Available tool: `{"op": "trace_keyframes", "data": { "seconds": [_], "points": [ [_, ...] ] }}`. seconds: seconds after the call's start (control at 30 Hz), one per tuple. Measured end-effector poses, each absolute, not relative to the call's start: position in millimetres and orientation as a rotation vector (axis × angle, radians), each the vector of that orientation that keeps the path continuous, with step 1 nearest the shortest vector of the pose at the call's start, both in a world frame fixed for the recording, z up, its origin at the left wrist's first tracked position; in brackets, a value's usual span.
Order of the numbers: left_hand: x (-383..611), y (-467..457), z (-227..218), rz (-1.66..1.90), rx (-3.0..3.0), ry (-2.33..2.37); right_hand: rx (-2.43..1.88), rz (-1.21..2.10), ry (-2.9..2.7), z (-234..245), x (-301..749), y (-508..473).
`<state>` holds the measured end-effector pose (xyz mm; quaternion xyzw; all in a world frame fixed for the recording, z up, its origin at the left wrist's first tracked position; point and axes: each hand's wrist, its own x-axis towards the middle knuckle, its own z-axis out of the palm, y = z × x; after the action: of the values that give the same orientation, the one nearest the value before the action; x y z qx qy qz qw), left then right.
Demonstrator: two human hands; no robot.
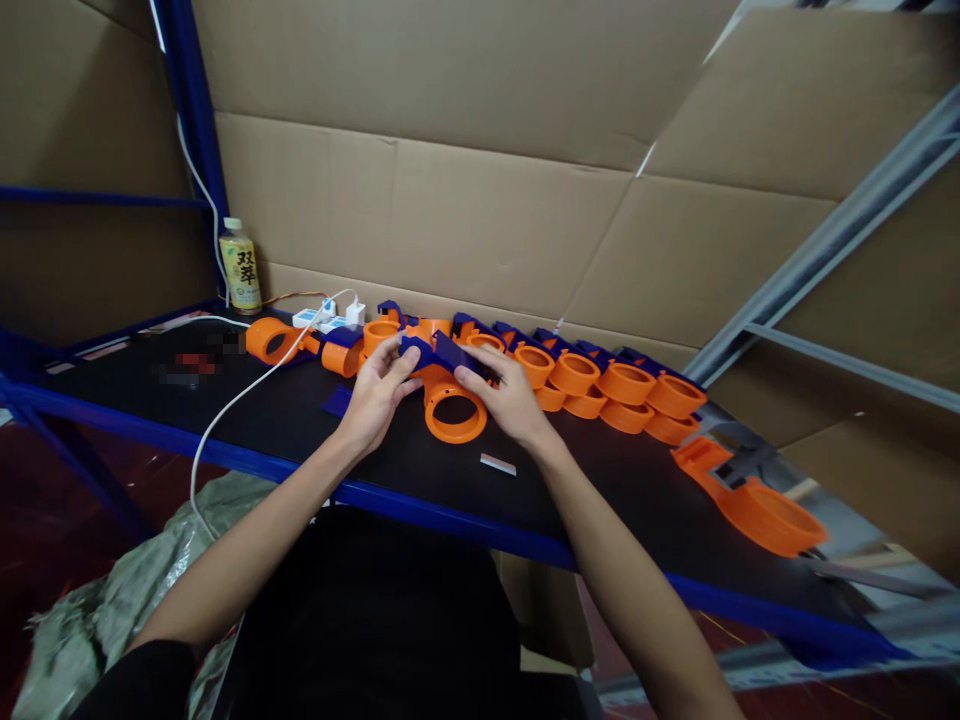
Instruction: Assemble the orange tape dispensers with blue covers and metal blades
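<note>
Both my hands hold an orange and dark-blue plastic part [455, 412] with a round ring at its lower end, just above the black table top. My left hand [379, 393] is closed on the blue section from the left, thumb on top. From the right, my right hand [504, 388] grips the blue flap, its thumb near the orange arm of the part. Some fingertips are hidden behind the piece. A small pale strip [498, 464] lies on the table nearer to me than the ring.
Several similar orange and blue parts [626, 385] stand stacked in a row at the back right. Another orange part [769, 515] lies at the right end. At the left are a bottle [240, 268], a power strip [324, 318] and a white cable [225, 408] hanging over the blue table edge.
</note>
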<state>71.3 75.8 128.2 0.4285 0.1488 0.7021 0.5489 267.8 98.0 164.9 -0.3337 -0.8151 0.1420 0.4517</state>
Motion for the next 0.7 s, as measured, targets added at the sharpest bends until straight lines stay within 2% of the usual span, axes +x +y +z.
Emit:
{"op": "trace_keyframes", "data": {
  "seconds": [0.5,0.7],
  "points": [
    [69.0,78.6,125.8,1.687,1.05,0.371,-0.836,0.348,-1.993,163.9,266.0,97.1],
    [70.3,77.1,124.1,1.798,1.205,0.424,-0.8,0.519,-1.98,167.0,261.9,89.4]
  ]
}}
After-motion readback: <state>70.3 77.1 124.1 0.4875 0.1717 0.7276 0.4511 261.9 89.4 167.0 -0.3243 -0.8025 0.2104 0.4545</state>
